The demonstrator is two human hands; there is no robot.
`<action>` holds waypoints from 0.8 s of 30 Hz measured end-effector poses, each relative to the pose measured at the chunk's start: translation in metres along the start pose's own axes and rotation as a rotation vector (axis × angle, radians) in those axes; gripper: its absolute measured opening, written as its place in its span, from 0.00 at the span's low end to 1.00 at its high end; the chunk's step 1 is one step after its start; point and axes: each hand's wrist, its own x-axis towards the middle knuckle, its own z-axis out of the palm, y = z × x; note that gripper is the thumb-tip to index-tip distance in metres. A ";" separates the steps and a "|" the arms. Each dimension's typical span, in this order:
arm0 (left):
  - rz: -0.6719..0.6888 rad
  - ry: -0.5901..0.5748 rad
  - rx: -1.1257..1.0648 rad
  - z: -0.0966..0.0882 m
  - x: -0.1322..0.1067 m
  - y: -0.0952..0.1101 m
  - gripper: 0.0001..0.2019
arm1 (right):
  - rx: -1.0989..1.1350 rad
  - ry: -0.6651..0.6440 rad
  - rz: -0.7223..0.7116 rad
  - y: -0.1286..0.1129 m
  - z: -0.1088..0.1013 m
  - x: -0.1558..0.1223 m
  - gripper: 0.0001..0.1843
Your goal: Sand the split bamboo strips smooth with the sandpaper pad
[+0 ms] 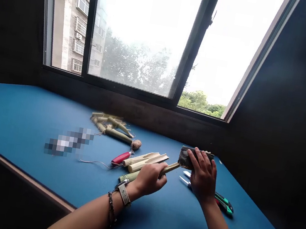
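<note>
My left hand (149, 178) is shut around a slim bamboo piece (170, 168), whose far end reaches the dark abrasive block (188, 157). My right hand (203, 173) grips that rough block from above, partly covering it. Just behind the left hand lie several carved pale bamboo pieces (145, 162) and a green-skinned bamboo length (127, 176). Below my right hand, a pair of green-handled snips (223, 202) rests on the table, its steel blades partly hidden by that hand.
A blue-topped table (18, 115) has a wooden front edge at lower left. On it are a red-handled knife (120, 158), a ball of twine (136, 145), a heap of bamboo pieces (107, 124) and a blurred object (69, 141). A window and dark wall bound the far side.
</note>
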 end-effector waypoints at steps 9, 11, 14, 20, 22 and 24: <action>0.026 0.008 -0.104 -0.004 0.005 -0.004 0.17 | 0.044 0.009 -0.032 -0.005 -0.007 0.007 0.29; 0.022 0.017 -0.130 -0.006 0.006 -0.004 0.16 | 0.026 0.048 0.061 -0.005 -0.008 0.007 0.28; -0.031 0.068 -0.183 -0.007 0.008 -0.005 0.15 | 0.094 -0.037 -0.161 -0.006 -0.005 0.005 0.28; -0.120 0.098 -0.360 -0.006 0.010 -0.011 0.16 | 0.104 0.029 0.148 0.004 0.002 0.001 0.27; -0.128 0.070 -0.394 -0.004 0.010 -0.011 0.16 | 0.134 0.020 0.006 -0.001 -0.001 0.002 0.27; -0.125 0.036 -0.385 -0.003 0.010 -0.009 0.14 | 0.170 -0.029 -0.230 -0.008 -0.004 0.005 0.27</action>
